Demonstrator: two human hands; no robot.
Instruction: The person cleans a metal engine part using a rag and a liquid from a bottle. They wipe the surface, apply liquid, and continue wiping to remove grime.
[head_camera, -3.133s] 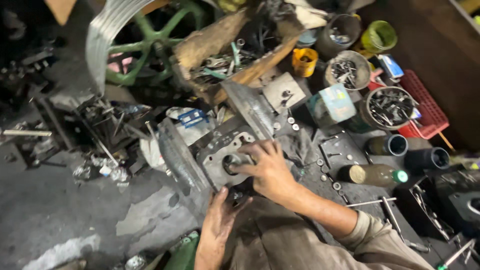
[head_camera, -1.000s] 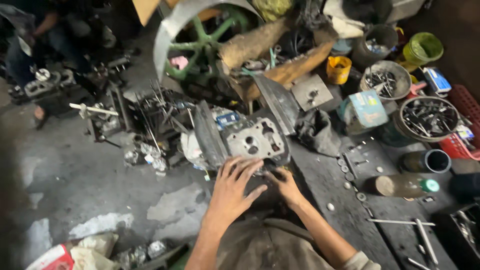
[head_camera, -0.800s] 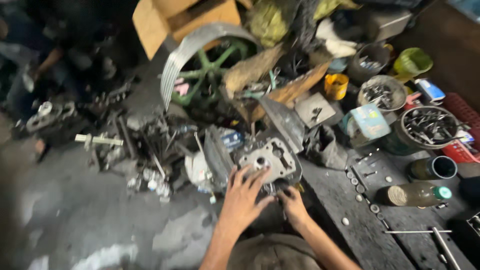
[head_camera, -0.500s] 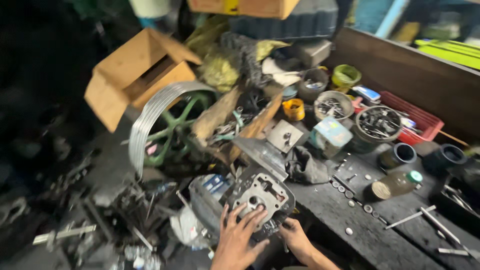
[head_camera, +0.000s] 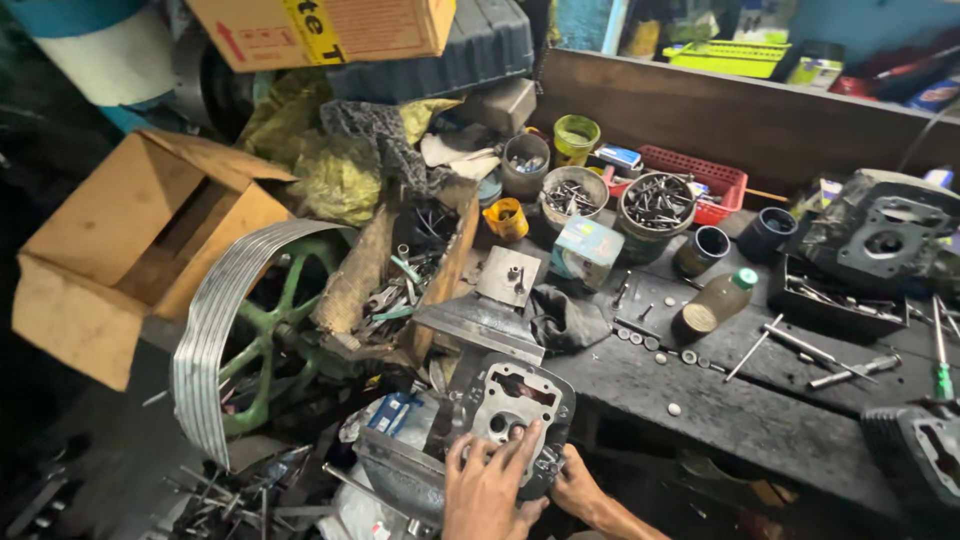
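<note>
A grey metal engine cylinder head (head_camera: 522, 400) with a round bore and several holes stands tilted at the front edge of the dark workbench (head_camera: 760, 415). My left hand (head_camera: 488, 490) lies on its lower face, fingers spread and pressing against it. My right hand (head_camera: 578, 487) grips its lower right edge from below. A flat metal plate (head_camera: 480, 325) lies just behind the part. The bottom of the frame cuts off both wrists.
Tins of bolts (head_camera: 655, 205), a red basket (head_camera: 705, 172), a lying bottle with a green cap (head_camera: 716, 300), a black rag (head_camera: 565, 318) and loose tools cover the bench. Another cylinder head (head_camera: 880, 235) sits at right. A green wheel with a metal rim (head_camera: 235, 340) and a cardboard box (head_camera: 120, 250) stand at left.
The view has tilted up from the floor to the bench and shelves. Both hands stay on the cylinder head, now at the bottom edge of the frame.
</note>
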